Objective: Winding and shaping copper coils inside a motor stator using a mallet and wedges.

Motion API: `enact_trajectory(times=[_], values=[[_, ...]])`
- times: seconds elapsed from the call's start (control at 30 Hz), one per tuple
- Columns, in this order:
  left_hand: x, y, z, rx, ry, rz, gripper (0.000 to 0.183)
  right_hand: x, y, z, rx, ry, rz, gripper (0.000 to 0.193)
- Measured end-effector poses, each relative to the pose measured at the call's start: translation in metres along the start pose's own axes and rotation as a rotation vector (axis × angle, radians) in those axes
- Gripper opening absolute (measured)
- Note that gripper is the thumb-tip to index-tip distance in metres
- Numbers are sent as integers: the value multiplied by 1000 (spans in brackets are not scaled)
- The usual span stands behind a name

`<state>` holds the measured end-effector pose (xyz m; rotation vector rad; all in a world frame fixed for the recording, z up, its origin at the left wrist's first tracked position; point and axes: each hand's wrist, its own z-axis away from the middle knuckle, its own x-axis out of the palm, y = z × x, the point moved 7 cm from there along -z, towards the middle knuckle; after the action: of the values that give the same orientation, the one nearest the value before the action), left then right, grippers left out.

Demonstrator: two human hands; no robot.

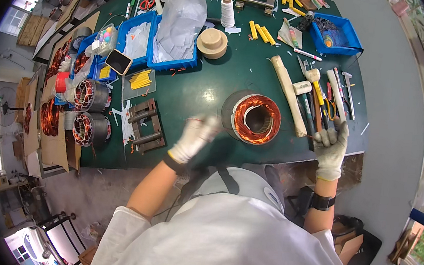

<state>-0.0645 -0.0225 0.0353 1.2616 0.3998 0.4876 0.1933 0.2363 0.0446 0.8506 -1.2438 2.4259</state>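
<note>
Green table [188, 90] bearing stator [238, 119], mallet [312, 75], blue bins [173, 66]

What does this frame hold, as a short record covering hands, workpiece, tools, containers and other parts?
Left hand: white-gloved, blurred, left of the nearest stator; grip unclear
Right hand: white-gloved, fingers partly curled, by the near ends of the tools; grip unclear
Workpiece: stator with copper windings, bore visible
Surface: green worktable
Tools: white-headed mallet, yellow-handled scissors
Containers: blue bin of white slips, blue bin at far right
Other parts: white thread cone, two wound stators at left
</note>
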Motion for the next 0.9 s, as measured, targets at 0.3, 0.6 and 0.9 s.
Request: enact_trajectory(times=[0.3, 0.6, 0.9], values=[[-74, -51, 15, -157, 313, 984, 56, 14, -142, 39, -449, -200, 59, 35], [-134, -55, 3, -40, 256, -755, 79, 27, 15, -45, 65, -338, 872, 64], [29, -22, -87, -18, 114, 171, 44, 88, 127, -45, -458, -781, 1428, 67]])
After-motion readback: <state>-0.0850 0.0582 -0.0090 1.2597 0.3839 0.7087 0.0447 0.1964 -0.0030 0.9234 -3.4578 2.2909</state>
